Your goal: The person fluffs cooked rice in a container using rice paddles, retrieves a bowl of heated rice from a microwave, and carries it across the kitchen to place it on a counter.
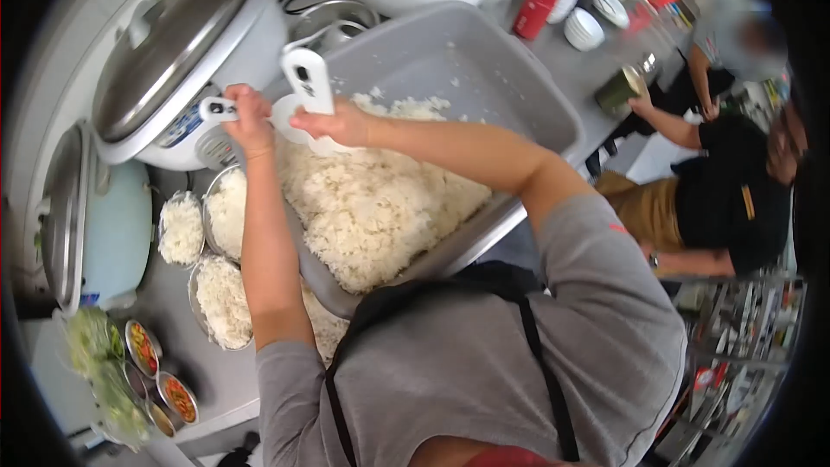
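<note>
We wear a grey shirt with short, loose sleeves, one of them (the right) carrying a small red mark. Two narrow black straps run over it to black cloth across our front. A patch of red shows near our neck.

At the lower left, chopped red vegetables are kept in small bowls, near bagged greens. On the counter, a red container is seen beside stacked white bowls. At the right, a green container is held by a person in black.
</note>
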`<action>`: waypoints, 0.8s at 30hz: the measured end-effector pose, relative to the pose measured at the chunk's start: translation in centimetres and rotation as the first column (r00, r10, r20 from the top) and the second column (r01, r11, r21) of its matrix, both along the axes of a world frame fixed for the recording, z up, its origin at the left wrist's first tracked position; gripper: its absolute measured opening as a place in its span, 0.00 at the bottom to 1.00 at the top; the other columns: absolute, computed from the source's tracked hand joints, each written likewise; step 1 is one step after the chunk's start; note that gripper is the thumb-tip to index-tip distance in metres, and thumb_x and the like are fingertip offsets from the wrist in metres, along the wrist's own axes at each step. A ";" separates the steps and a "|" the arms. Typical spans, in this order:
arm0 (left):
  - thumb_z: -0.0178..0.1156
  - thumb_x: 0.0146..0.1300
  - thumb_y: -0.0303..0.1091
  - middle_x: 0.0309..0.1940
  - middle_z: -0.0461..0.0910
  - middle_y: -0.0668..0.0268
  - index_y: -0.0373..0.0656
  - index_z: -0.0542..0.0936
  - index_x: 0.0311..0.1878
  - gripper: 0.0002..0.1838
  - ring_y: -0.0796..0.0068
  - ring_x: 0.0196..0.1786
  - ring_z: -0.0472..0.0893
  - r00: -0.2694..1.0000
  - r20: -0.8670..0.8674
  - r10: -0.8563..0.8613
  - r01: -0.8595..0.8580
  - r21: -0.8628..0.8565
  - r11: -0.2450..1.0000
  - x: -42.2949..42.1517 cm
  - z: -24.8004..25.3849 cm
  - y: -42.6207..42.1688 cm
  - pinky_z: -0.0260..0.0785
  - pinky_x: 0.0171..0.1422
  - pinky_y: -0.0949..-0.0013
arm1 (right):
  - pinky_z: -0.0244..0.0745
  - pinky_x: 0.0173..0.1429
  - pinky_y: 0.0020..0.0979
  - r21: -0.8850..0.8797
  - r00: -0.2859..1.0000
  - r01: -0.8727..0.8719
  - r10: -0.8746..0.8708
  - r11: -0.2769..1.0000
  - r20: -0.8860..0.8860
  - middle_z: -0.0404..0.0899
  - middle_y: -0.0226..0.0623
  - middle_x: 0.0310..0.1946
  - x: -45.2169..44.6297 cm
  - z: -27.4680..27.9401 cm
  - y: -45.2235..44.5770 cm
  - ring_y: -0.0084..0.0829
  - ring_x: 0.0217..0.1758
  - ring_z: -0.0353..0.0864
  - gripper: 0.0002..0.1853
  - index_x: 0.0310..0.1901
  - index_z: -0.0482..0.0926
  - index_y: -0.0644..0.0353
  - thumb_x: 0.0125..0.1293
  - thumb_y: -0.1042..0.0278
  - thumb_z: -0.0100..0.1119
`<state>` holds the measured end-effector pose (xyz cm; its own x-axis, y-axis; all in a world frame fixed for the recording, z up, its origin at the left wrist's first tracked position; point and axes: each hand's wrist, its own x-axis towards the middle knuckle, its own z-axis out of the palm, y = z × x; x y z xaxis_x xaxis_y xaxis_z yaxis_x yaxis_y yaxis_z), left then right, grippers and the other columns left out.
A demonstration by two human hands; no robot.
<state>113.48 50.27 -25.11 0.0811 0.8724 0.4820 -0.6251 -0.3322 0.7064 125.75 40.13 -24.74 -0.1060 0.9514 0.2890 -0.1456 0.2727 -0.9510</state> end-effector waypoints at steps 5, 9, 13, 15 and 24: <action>0.52 0.57 0.32 0.14 0.60 0.72 0.41 0.65 0.28 0.08 0.83 0.15 0.57 0.997 -0.047 -0.059 0.061 0.025 0.998 0.0 0.0 0.0 0.51 0.18 0.77 | 0.59 0.23 0.26 0.063 0.808 -0.365 0.349 0.929 -0.475 0.60 0.27 0.12 1.7 6.0 -3.7 0.20 0.17 0.61 0.16 0.18 0.65 0.56 0.61 0.61 0.51; 0.51 0.57 0.31 0.14 0.60 0.72 0.40 0.65 0.28 0.07 0.83 0.15 0.57 0.998 -0.041 -0.043 0.043 0.012 0.999 0.0 0.2 0.0 0.52 0.19 0.77 | 0.57 0.20 0.28 -0.229 0.860 -0.309 0.168 0.923 -0.482 0.55 0.26 0.09 -1.0 1.6 -8.4 0.21 0.13 0.55 0.19 0.16 0.59 0.53 0.63 0.63 0.48; 0.50 0.58 0.30 0.13 0.60 0.72 0.40 0.65 0.27 0.07 0.83 0.15 0.57 0.997 -0.045 -0.068 0.070 0.035 0.997 -0.1 0.3 -0.6 0.52 0.19 0.77 | 0.55 0.18 0.26 -0.192 0.878 -0.362 0.264 0.912 -0.400 0.54 0.25 0.09 0.2 0.9 -6.4 0.20 0.12 0.54 0.17 0.18 0.61 0.55 0.64 0.62 0.47; 0.50 0.58 0.30 0.13 0.60 0.72 0.40 0.65 0.27 0.07 0.84 0.15 0.57 0.996 -0.048 -0.076 0.078 0.046 0.996 -0.3 0.3 -0.5 0.51 0.19 0.77 | 0.55 0.18 0.25 -0.186 0.933 -0.253 0.189 0.949 -0.307 0.54 0.25 0.09 1.1 1.5 -4.7 0.19 0.11 0.54 0.15 0.20 0.63 0.56 0.63 0.63 0.49; 0.51 0.59 0.31 0.13 0.59 0.73 0.41 0.66 0.27 0.08 0.84 0.14 0.56 0.996 -0.038 -0.079 0.079 0.003 0.997 -0.2 0.1 -0.4 0.50 0.19 0.77 | 0.65 0.23 0.26 0.059 0.886 0.415 -0.418 0.908 0.202 0.70 0.29 0.16 5.8 8.0 -3.7 0.21 0.19 0.69 0.17 0.29 0.73 0.60 0.56 0.51 0.57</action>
<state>113.27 49.86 -24.98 0.1680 0.8604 0.4812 -0.6227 -0.2858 0.7284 131.54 36.40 -16.73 0.2404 0.9174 0.3172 0.1823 0.2783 -0.9430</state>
